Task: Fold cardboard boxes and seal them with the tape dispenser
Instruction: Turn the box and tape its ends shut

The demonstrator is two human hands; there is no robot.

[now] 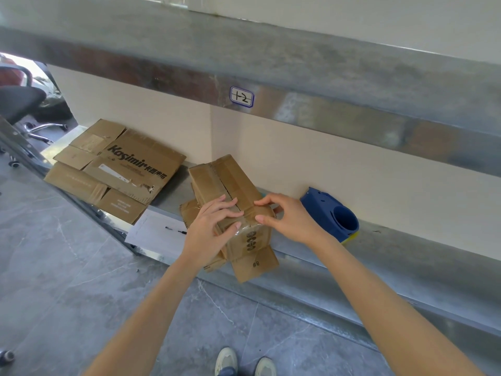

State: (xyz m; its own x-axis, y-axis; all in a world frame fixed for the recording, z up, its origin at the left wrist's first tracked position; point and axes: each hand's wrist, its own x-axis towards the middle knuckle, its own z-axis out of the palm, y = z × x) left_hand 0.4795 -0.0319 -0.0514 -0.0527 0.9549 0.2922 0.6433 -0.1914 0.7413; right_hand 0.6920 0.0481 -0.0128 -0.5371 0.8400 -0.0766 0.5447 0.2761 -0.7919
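A small brown cardboard box (227,180) stands on the metal shelf (406,256) with its top flaps closed and clear tape across the near end. My left hand (214,226) lies flat on the top near corner, thumb over the taped edge. My right hand (287,217) pinches the tape at the box's right top edge with fingertips. The blue tape dispenser (332,214) rests on the shelf just right of my right hand, untouched. A loose flap marked #8 (254,264) hangs over the shelf's front edge.
A larger flattened cardboard box (113,166) printed Kasimir lies on the shelf's left end. A white paper sheet (154,232) sits by the box. An upper shelf (271,85) with a label overhangs. An office chair (19,101) stands far left.
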